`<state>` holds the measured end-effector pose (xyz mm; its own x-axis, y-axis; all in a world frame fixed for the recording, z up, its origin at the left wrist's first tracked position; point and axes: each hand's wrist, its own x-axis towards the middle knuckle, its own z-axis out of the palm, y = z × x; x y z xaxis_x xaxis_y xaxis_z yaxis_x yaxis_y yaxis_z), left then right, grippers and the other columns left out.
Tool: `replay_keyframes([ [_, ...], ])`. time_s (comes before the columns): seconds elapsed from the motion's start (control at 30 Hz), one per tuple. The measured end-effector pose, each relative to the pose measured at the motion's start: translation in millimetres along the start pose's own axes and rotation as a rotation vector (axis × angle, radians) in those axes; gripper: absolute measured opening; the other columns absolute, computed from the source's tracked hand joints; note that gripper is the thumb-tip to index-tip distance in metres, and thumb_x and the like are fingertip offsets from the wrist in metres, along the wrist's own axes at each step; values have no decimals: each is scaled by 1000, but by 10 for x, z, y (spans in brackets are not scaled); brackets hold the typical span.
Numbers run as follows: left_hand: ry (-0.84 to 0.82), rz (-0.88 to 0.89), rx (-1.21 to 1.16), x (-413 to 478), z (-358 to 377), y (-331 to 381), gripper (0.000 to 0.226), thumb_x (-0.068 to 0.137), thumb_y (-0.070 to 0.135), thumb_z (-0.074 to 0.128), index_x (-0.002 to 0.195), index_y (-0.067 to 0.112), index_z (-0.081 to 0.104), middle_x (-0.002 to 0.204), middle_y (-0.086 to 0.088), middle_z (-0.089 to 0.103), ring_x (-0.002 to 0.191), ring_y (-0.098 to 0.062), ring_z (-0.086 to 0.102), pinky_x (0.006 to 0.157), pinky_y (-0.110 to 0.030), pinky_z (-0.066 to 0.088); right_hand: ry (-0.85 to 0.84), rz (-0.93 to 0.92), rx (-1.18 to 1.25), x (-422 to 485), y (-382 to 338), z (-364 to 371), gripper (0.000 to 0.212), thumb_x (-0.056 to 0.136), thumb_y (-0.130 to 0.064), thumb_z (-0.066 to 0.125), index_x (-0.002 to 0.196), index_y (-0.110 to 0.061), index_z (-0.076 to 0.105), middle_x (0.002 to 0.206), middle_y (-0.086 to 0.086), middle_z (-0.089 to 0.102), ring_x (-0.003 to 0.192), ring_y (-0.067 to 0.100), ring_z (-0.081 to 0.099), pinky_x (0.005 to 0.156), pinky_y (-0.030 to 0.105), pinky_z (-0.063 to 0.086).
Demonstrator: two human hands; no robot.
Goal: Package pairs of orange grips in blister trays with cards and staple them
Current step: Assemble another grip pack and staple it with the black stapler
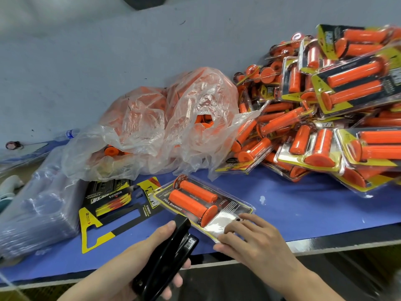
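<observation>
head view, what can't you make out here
Staples in the pack: its near edge lies under the right hand and glare.
Stapler load: hidden inside its black body and by the left hand.
Grips in the bag: mostly veiled by crinkled plastic.
Pile: cut off by the right edge.

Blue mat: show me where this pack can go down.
Bare blue mat lies right of the clear blister pack with two orange grips, before the heap of finished orange packs. A narrower strip fronts the yellow-and-black cards. Behind, the crumpled clear bag crowds it.
</observation>
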<state>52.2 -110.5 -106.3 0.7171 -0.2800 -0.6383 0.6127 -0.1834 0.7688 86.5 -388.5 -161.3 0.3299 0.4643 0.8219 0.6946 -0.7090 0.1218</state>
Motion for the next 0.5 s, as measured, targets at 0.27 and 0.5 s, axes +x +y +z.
replay_keyframes([
  [0.27,-10,5,1,-143,284,173,91,69,80,61,114,2,71,106,-26,69,77,-32,67,68,-36,55,-31,27,6,8,-16,5,35,97,-47,57,74,-21,58,78,-6,58,67,16,56,82,31,55],
  [0.5,-35,9,34,-149,417,286,95,63,86,62,111,5,73,106,-28,67,77,-31,61,73,-36,54,-70,32,14,24,-27,-17,29,95,-51,58,86,-24,61,75,-6,49,68,16,53,89,33,53],
])
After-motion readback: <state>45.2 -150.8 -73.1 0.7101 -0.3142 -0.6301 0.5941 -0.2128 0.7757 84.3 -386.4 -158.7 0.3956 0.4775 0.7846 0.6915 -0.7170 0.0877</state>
